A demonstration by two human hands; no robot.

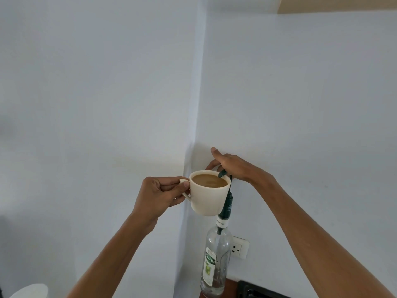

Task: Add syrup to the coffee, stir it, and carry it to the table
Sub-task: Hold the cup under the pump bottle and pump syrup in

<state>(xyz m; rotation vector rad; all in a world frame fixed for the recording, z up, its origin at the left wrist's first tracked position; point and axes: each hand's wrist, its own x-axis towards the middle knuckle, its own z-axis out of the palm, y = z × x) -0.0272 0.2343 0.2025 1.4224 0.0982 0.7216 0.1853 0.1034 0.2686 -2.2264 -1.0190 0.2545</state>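
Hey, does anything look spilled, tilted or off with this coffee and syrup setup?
Nothing looks spilled or damaged. The left hand holds the cream ceramic mug up at the dark green pump of the clear glass syrup bottle, which may be nearly empty.

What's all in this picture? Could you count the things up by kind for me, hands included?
hands: 2 (left hand holding the cup's handle, right hand on the bottle's pump)
cup of coffee: 1
syrup bottle: 1
wall socket: 1
Total: 5 that I can name
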